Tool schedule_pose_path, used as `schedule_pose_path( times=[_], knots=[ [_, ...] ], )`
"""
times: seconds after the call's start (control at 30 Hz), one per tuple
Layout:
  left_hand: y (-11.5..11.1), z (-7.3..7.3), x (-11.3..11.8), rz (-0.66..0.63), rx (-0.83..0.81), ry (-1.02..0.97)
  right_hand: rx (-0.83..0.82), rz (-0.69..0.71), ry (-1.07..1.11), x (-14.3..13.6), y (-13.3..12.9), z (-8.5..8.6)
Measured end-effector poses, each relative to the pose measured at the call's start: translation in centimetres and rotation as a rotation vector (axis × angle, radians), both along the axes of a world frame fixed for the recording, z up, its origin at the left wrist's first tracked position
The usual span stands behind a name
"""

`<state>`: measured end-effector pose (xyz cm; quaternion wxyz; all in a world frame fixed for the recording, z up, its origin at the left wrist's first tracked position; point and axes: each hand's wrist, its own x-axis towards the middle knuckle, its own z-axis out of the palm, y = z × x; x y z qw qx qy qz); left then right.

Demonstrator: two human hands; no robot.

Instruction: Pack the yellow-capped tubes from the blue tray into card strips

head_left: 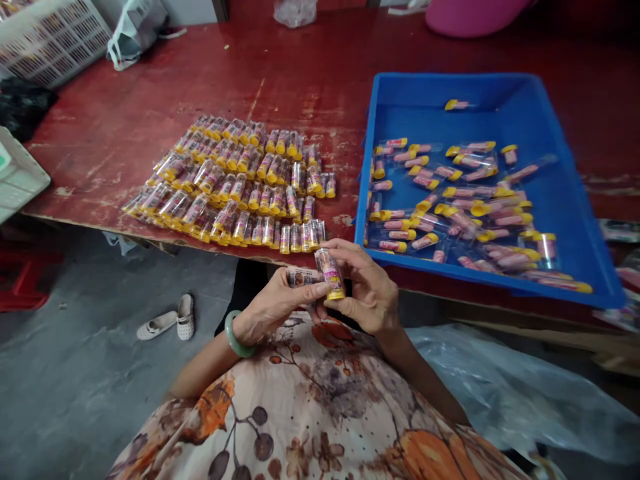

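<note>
My right hand (370,290) grips a small clear tube (330,272) with a printed label and a yellow cap at its lower end. My left hand (277,303), with a green bangle on the wrist, is closed on a labelled piece (301,277), partly hidden by the fingers; its thumb touches the tube. Beyond my hands, rows of labelled tubes (230,183) lie packed together along the red table's (335,73) near edge. At the right, a blue tray (455,83) holds many loose yellow-capped tubes (460,217) with pink contents, lying in all directions.
A white crate (57,40) and a plastic bag (135,33) are at the back left, with a pale green container (20,175) at the left edge. The pink object (470,17) is at the back. Clear plastic sheeting (505,380) lies low right; shoes (173,319) are on the floor.
</note>
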<state>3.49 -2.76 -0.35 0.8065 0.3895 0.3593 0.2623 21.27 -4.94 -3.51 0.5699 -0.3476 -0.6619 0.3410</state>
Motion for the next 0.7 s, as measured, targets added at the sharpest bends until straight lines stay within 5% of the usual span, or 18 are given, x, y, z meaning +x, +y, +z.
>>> schedule_pose_path(
  times=[0.2,0.43,0.7],
  knots=[
    [0.1,-0.1,0.3,0.132,-0.043,-0.039,0.04,-0.084,-0.091,-0.3,-0.7,0.6],
    [-0.4,0.4,0.8,0.204,-0.092,-0.062,0.307,-0.433,-0.196,-1.0,-1.8,0.4],
    [-1.4,0.6,1.4,0.259,-0.06,-0.085,0.336,-0.534,-0.313,-1.7,-2.8,0.7]
  ],
)
